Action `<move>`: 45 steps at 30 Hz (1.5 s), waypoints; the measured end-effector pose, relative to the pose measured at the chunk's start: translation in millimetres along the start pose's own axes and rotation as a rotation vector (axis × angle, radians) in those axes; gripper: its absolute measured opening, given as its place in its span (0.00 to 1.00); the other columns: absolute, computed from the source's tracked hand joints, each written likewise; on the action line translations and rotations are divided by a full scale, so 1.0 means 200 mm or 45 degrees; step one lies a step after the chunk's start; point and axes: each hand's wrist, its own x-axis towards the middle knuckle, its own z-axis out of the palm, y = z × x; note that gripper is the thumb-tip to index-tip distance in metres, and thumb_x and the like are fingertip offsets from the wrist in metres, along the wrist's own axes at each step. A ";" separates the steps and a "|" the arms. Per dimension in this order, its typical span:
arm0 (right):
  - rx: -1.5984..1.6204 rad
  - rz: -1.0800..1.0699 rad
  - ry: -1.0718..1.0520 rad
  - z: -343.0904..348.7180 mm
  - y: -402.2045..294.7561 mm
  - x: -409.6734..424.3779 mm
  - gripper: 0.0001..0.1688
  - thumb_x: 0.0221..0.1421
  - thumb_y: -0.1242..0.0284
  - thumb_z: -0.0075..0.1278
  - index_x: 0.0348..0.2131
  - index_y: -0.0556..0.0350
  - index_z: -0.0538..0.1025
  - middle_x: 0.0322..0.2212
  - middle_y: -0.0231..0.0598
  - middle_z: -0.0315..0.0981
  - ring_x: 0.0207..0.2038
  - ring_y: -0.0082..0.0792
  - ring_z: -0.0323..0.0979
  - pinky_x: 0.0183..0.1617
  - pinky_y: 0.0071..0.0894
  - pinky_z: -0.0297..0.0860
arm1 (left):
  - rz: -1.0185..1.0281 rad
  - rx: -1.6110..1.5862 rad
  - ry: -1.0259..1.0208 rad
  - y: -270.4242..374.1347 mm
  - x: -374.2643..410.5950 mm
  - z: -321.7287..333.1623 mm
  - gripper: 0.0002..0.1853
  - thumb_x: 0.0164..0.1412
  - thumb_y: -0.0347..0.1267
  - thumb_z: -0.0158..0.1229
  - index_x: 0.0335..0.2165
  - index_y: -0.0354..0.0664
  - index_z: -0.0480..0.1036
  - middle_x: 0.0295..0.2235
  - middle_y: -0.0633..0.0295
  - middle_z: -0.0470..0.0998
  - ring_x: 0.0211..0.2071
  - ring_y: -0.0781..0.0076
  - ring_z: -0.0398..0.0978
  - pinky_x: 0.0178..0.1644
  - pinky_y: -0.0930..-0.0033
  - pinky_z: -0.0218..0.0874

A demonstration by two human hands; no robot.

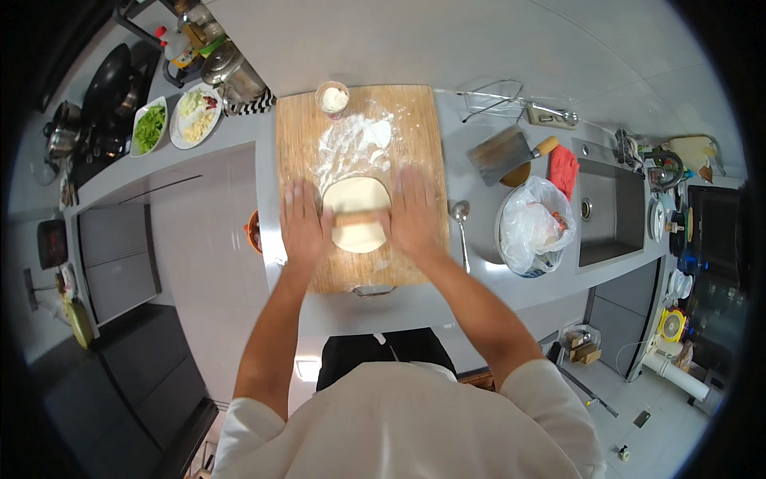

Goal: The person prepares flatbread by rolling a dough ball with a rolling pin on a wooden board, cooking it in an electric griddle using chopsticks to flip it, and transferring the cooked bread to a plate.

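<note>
A pale, flattened round of dough (pixel 357 238) lies on a floured wooden board (pixel 422 108). Across its middle rests a wooden rolling pin (pixel 356 218). My left hand (pixel 304 220) is at the pin's left end and my right hand (pixel 414 209) at its right end, both palms down with fingers pointing away from me. The hands are slightly blurred, and their palms hide the pin's ends. Beyond the dough, loose white flour (pixel 359 141) is spread on the board. A small cup of flour (pixel 333 99) stands at the board's far edge.
Right of the board are a metal spoon (pixel 461 212), a cleaver (pixel 499 157), a red cloth (pixel 563 170), a bowl with a plastic bag (pixel 535 230) and a sink (pixel 610 209). Plates of chopped greens (pixel 149 128) and other chopped food (pixel 196 123) stand at the far left, beside a metal pot (pixel 239 75).
</note>
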 end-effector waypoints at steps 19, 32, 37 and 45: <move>0.281 0.285 0.157 -0.09 0.09 -0.54 0.25 0.56 0.73 0.63 0.55 0.48 0.80 0.47 0.41 0.77 0.54 0.50 0.72 0.59 0.51 0.66 | 0.195 -0.347 -0.009 0.29 0.13 -0.15 0.19 0.69 0.37 0.62 0.54 0.41 0.80 0.54 0.53 0.80 0.59 0.50 0.72 0.64 0.51 0.61; 0.696 -0.041 0.187 -0.41 -0.07 0.68 0.09 0.62 0.69 0.58 0.38 0.52 0.86 0.36 0.50 0.84 0.42 0.54 0.80 0.48 0.51 0.74 | -0.226 -0.175 0.173 -0.08 -0.25 -0.20 0.18 0.65 0.43 0.66 0.45 0.40 0.78 0.39 0.52 0.80 0.43 0.49 0.74 0.51 0.48 0.61; 0.250 -0.103 -0.059 -0.39 -0.25 1.11 0.09 0.60 0.71 0.54 0.33 0.47 0.87 0.38 0.51 0.85 0.44 0.53 0.82 0.46 0.50 0.76 | -0.483 -0.477 0.277 0.03 -0.20 -0.14 0.22 0.72 0.46 0.60 0.44 0.36 0.76 0.29 0.48 0.79 0.35 0.43 0.75 0.42 0.44 0.63; -0.211 -0.219 -0.264 -0.29 -0.33 1.28 0.09 0.59 0.71 0.55 0.35 0.51 0.86 0.39 0.48 0.86 0.46 0.48 0.83 0.48 0.46 0.78 | -0.701 -0.536 0.282 0.11 -0.18 -0.13 0.24 0.74 0.51 0.56 0.39 0.37 0.74 0.28 0.49 0.77 0.34 0.45 0.73 0.44 0.46 0.60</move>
